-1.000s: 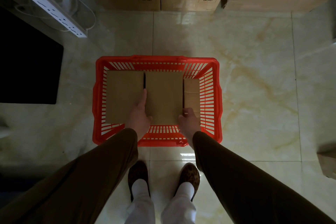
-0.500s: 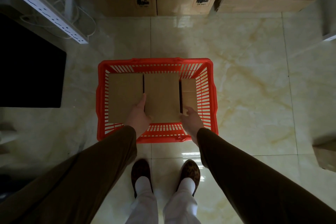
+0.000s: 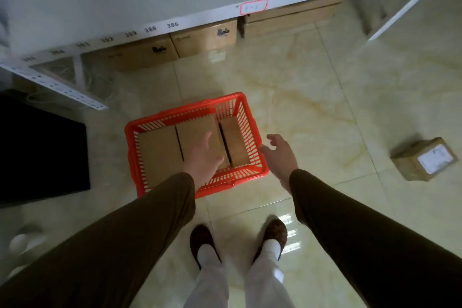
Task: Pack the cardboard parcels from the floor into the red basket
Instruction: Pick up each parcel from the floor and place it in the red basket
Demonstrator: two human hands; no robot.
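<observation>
The red basket [image 3: 130, 147] stands on the tiled floor ahead of my feet. Three cardboard parcels lie side by side in it: a left parcel [image 3: 158, 155], a middle parcel [image 3: 196, 130] and a narrower right parcel [image 3: 233, 139]. My left hand [image 3: 203, 157] hovers open above the middle parcel, holding nothing. Open and empty too, my right hand [image 3: 280, 155] is just outside the basket's right wall. Another cardboard parcel with a white label [image 3: 423, 160] lies on the floor far to the right.
A white shelf with number labels [image 3: 160, 26] runs across the top, with large cardboard boxes [image 3: 205, 39] under it. A perforated white shelf beam [image 3: 62, 89] and a black panel [image 3: 42, 155] are at the left. My shoes [image 3: 202, 240] stand below the basket.
Both hands have lifted off the parcels and out of the basket, the right one moving right past the rim. The view has risen and swung, bringing the labelled parcel on the floor into sight.
</observation>
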